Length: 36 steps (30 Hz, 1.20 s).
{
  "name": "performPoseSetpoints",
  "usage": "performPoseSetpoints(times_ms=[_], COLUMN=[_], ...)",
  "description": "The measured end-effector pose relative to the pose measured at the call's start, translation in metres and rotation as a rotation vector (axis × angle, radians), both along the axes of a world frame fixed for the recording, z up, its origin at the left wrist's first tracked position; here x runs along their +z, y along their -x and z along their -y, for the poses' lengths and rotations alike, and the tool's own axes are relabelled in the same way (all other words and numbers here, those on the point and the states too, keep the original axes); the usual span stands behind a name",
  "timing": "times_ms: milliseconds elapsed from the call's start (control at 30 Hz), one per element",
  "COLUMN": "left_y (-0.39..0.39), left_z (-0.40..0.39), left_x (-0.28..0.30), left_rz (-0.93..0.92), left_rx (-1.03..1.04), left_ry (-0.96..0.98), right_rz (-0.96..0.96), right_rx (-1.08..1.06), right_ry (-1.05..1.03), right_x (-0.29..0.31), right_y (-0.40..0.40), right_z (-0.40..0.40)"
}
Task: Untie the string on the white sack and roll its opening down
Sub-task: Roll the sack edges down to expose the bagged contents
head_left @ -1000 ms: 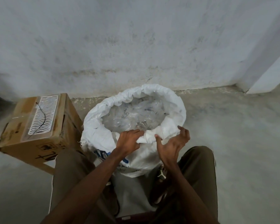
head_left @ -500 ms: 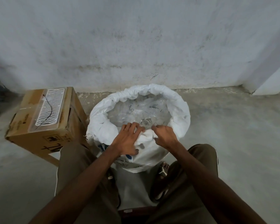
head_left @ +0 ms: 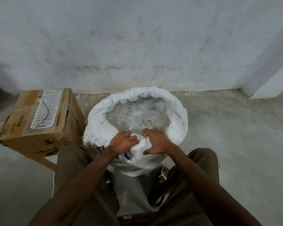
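Both hands (head_left: 123, 141) (head_left: 155, 141) grip sack's (head_left: 178, 115) rolled rim.

Matt woven white sack (head_left: 176, 115) holds glossy clear plastic packets (head_left: 137, 115).

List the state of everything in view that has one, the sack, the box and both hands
white sack: open, rim rolled down into a thick cuff, clear packets inside
cardboard box: closed, tilted
left hand: grips the near rim
right hand: grips the near rim

sack (head_left: 176, 111) print partly hidden, contents blurred
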<state>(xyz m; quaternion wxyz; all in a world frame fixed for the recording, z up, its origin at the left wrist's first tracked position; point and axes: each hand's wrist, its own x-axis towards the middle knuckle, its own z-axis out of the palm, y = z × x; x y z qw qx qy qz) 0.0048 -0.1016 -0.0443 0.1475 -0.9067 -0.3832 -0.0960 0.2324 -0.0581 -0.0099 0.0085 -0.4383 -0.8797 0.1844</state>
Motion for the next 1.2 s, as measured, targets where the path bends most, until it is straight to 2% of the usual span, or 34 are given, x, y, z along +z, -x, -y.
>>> performPoseSetpoints(times_ms=[100,200,300,367,433,467,567,633,700,800,967,1067,1200], left_y=[0.001,-0.005,-0.004,-0.003,0.000,0.001,0.004,0.001,-0.003,-0.003,0.000,-0.002,0.001], left_z=[-0.001,0.002,0.002,0.003,0.004,0.004,0.001,0.000,0.002,0.006,0.011,0.017,0.020], left_x=[-0.004,0.002,0.014,0.013,0.010,0.010,0.005,0.005,0.005,0.003,-0.008,-0.018,-0.031], left_rz=[-0.008,-0.003,0.199,0.419,0.538,0.527,0.276,0.122,0.041,0.003,-0.063,-0.050,0.026], left_rx=[-0.044,-0.007,0.153,0.151,0.186,0.236,0.294,0.280,0.283,0.310,0.139,-0.006,-0.078], left_ry=[0.025,0.266,0.635,0.724,0.665,0.613,0.519,0.470,0.449,0.492,0.395,0.205,0.028], right_rz=[0.007,0.036,0.121,0.135,0.162,0.178,0.243,0.218,0.169,0.132,-0.007,0.039,0.059], right_rx=[-0.001,0.029,0.051,0.017,0.005,0.007,0.022,0.041,0.048,0.023,-0.015,-0.014,-0.010], right_ry=[-0.051,-0.066,-0.112,-0.112,-0.121,-0.134,-0.211,-0.267,-0.331,-0.274,-0.110,-0.085,-0.107], right_x=[-0.003,-0.006,-0.008,-0.008,-0.010,-0.013,-0.030,-0.045,-0.054,-0.054,-0.042,-0.046,-0.052], right_y=[0.011,0.026,0.030,0.030,0.032,0.034,0.036,0.033,0.030,0.030,0.025,0.027,0.039], right_z=[-0.001,0.004,0.007,0.008,0.010,0.011,0.023,0.033,0.040,0.038,0.030,0.030,0.033])
